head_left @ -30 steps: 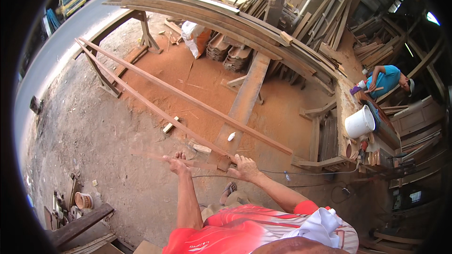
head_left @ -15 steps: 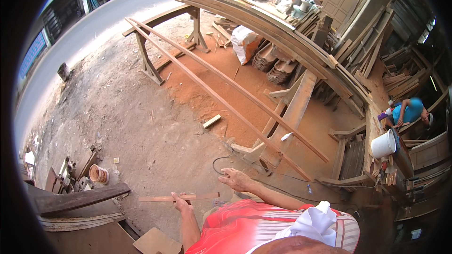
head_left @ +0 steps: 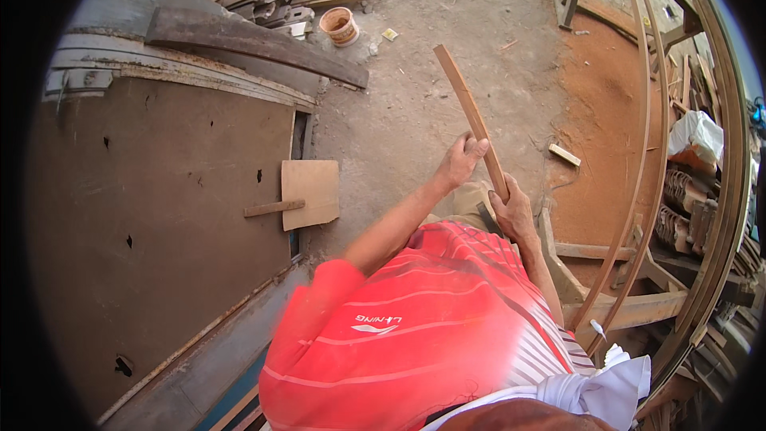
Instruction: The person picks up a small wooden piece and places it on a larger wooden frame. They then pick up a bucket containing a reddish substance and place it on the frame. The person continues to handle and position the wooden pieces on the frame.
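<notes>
In the head view, right of upper centre, my left hand (head_left: 463,161) is closed around the wooden strip (head_left: 465,100) partway along, my right hand (head_left: 515,211) around its lower end, presumably to steady it.

Wooden strip (head_left: 467,104): one piece, long, narrow, flat, light reddish-brown, looks bare. Upper middle of frame, slanted, upper end leaning left, lower end toward frame centre-right. Edges look slightly bowed. Held up at both spots: left hand (head_left: 463,161) closed around it below its midpoint, right hand (head_left: 515,209) on lower end, partly covering it. Upper end free, squared off. Looks whole.
</notes>
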The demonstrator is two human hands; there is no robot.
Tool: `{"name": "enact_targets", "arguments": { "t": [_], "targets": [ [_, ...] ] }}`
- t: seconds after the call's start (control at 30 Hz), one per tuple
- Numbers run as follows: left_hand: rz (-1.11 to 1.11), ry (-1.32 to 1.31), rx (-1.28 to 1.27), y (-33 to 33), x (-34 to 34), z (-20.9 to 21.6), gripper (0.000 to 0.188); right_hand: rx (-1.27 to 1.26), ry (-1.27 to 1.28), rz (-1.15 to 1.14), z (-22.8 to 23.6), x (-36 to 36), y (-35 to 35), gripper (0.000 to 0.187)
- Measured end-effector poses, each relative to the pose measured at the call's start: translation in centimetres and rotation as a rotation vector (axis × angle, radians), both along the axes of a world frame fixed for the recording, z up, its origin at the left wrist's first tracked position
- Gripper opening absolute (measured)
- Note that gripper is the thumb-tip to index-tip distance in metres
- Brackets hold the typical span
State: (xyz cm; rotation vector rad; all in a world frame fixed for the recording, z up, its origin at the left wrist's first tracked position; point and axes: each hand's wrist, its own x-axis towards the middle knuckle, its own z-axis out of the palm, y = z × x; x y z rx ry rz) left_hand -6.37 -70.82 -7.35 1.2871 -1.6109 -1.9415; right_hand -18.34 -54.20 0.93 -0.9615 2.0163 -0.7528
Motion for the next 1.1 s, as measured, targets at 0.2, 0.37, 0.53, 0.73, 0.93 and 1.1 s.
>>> {"name": "enact_targets", "arguments": {
  "t": [0.2,0.37,0.53,0.73,0.93,1.1],
  "targets": [
    [0.389,-0.191,0.267,-12.3,7.1,-2.9,0.081,-0.078,-0.075,-0.045,-0.4,-5.3,-10.1,0.056],
    [0.678,-0.071,0.397,-21.5,11.8,-4.9,0.077,0.05,-0.02,0.007,-1.4,-9.2,-20.1,0.05],
    [0.666,-0.092,0.438,-32.3,13.7,-7.4,0.067,0.003,0.011,-0.078,-1.5,-10.4,-28.5,0.044],
    [0.578,-0.291,0.386,-49.6,16.0,-18.5,0.057,0.239,0.118,-0.154,-0.7,-8.3,-38.5,0.046],
    [0.208,-0.777,0.029,-65.4,13.8,-27.2,0.053,0.652,0.123,-0.205,-3.4,-3.4,-45.6,0.044],
    [0.108,-0.787,-0.074,-76.4,12.9,-37.0,0.078,0.757,0.308,-0.093,-4.4,-2.5,-50.1,0.041]
  ]
}}
